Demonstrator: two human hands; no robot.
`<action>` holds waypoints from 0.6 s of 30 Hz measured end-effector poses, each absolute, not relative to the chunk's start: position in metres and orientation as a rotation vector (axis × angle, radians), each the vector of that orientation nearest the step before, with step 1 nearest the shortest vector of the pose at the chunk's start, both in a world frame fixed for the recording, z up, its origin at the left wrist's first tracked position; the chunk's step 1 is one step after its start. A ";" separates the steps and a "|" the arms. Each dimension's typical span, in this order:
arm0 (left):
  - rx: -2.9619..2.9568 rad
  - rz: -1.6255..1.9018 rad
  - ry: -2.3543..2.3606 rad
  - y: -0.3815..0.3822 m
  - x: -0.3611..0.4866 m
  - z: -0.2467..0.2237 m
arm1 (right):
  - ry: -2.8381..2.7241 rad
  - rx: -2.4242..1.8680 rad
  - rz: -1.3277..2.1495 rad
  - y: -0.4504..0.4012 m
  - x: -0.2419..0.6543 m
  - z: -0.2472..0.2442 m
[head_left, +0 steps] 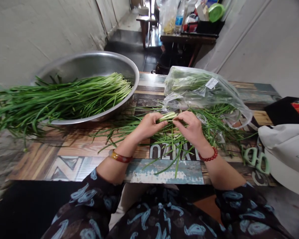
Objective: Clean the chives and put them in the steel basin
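Note:
My left hand (150, 125) is wrapped round a small bunch of green stalks (168, 116), whose pale ends point right. The fingers of my right hand (189, 126) are pinched together at those pale ends; whatever is between them is too small to make out. Loose green stalks (175, 142) lie scattered on the table under and around both hands. To the left, a large metal basin (137, 78) holds a thick pile of long green stalks (82, 96), their leafy ends hanging over its left rim. Behind my right hand lies a clear plastic bag (229, 89) with more greens inside.
Green-handled scissors (256, 159) and a pale cap (289, 152) are at the right end of the patterned table (77, 167). A black box (277, 111) sits behind the cap. Farther back, a small table (189, 39) bears a bottle (179, 20) and other items. Walls flank both sides.

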State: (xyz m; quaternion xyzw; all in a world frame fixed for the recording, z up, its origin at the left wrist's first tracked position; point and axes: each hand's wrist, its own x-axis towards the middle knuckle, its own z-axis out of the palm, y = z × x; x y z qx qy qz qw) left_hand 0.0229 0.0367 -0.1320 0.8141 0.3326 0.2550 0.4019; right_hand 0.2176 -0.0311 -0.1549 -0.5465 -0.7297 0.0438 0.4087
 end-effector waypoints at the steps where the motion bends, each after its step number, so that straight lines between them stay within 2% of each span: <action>1: 2.059 0.642 0.833 0.036 0.023 -0.133 | -1.827 -1.377 0.116 -0.031 0.218 -0.155; 9: 2.062 0.649 0.816 0.037 0.024 -0.134 | -1.789 -1.346 0.176 -0.031 0.217 -0.155; 15: 2.182 0.652 0.826 0.033 0.022 -0.136 | -1.895 -1.430 0.080 -0.031 0.216 -0.159; 18: 2.184 0.634 0.831 0.034 0.020 -0.139 | -1.820 -1.322 0.141 -0.030 0.211 -0.161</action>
